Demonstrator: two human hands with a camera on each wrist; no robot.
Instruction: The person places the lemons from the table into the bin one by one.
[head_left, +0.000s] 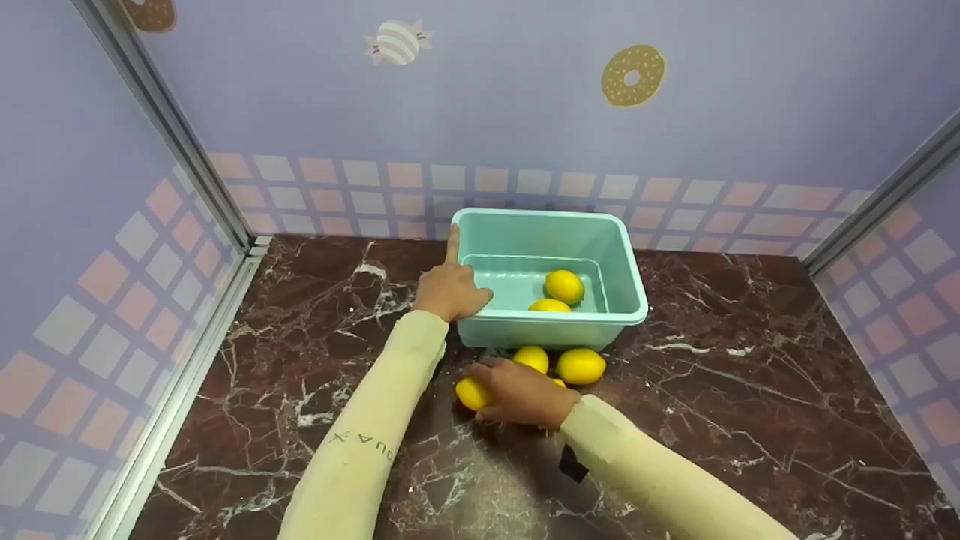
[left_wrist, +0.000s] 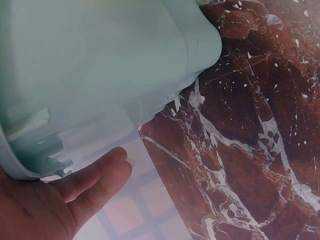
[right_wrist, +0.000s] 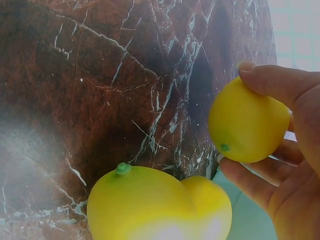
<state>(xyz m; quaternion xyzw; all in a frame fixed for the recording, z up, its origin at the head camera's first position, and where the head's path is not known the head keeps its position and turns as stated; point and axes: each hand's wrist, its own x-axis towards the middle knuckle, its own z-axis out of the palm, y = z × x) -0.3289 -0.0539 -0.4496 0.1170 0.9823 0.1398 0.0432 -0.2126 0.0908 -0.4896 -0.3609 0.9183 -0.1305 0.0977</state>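
A pale turquoise plastic tub (head_left: 551,330) stands on the marbled surface with two lemons inside, a whole one (head_left: 564,286) and one (head_left: 549,305) partly hidden by the front wall. My left hand (head_left: 452,289) holds the tub's left rim near the front corner, thumb over the rim and fingers along the outside. In front of the tub, my right hand (head_left: 525,391) grips a lemon (right_wrist: 249,122) between thumb and fingers. Beside that hand lie more lemons, one at the tub's front wall (head_left: 531,358) and one to its right (head_left: 581,366); another is mostly covered by the hand.
Dark red marbled tabletop (head_left: 720,420) spreads around the tub. Behind it rises a lilac wall (head_left: 510,112) with a tile pattern, and side panels (head_left: 82,322) close off left and right. A small black object (head_left: 573,465) shows beneath the right sleeve.
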